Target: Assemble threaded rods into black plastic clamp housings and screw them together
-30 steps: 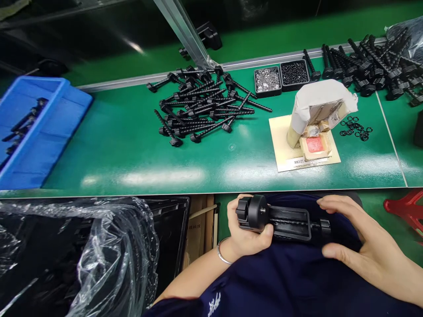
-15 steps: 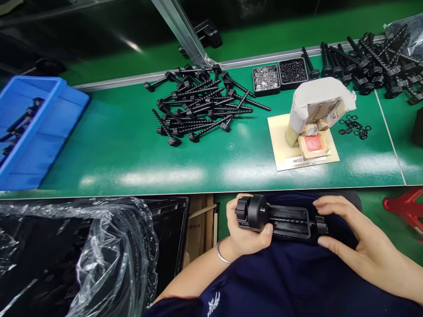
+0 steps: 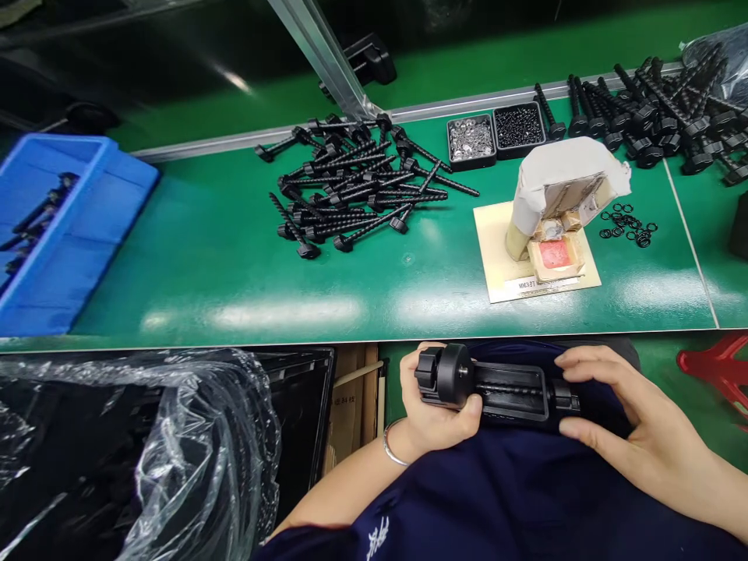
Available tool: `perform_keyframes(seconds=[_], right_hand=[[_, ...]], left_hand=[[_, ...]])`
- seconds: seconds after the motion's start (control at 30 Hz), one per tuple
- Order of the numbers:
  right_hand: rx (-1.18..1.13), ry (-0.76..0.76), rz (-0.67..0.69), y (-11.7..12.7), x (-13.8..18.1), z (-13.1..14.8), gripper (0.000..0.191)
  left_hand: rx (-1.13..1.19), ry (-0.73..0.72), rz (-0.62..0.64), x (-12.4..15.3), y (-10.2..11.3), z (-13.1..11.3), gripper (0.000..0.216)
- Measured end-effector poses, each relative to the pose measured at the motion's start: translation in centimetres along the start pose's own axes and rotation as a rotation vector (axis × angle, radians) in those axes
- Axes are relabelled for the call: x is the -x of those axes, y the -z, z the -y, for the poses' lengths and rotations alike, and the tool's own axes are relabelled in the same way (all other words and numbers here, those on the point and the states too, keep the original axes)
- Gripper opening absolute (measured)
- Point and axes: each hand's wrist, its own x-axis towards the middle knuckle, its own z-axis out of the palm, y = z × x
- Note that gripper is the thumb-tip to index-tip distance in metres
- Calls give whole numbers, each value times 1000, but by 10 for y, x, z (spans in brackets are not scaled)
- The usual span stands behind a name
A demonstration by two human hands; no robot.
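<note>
Nearest you, over your dark blue lap, you hold a black clamp assembly (image 3: 496, 389) lying crosswise, just below the table edge. Your left hand (image 3: 435, 413) is wrapped around its round-knobbed end, thumb pressed on the front, a metal bracelet (image 3: 393, 450) at the wrist. Your right hand (image 3: 631, 425) pinches the small knob at the other end between thumb and forefinger, the remaining fingers loosely curled above it. To your left sits a dark bin lined with a clear plastic bag (image 3: 175, 444).

On the green table (image 3: 234, 257), a paper-wrapped fixture (image 3: 561, 199) stands on a beige card, with small black rings (image 3: 628, 224) scattered just to its right. Farther back and to the left lies a loose pile of black threaded rods (image 3: 356, 183). Behind the fixture, two small trays stand side by side, one of silver washers (image 3: 471, 140), one of tiny black parts (image 3: 517, 127). A second heap of rods (image 3: 648, 109) fills the far right corner, and a blue crate (image 3: 64, 226) holding a few rods sits at the far left.
</note>
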Motion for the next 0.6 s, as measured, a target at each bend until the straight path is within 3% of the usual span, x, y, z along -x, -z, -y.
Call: perform_keyframes(seconds=[0.07, 0.13, 0.3, 0.43, 0.53, 0.6], right_hand=[[12, -34, 70, 0, 0, 0, 30], [-20, -39, 131, 0, 0, 0, 16], [-17, -33, 63, 1, -2, 1, 28], [-83, 16, 83, 1, -6, 2, 12], [-60, -20, 1, 2, -8, 3, 27], [-46, -72, 71, 2, -10, 5, 27]], left_hand=[[8, -4, -7, 0, 0, 1, 57], [16, -7, -15, 0, 0, 1, 55], [42, -28, -19, -4, -2, -1, 57], [-24, -65, -25, -5, -2, -1, 55], [-42, -72, -44, -5, -2, 0, 54], [-41, -62, -57, -4, -2, 0, 54]])
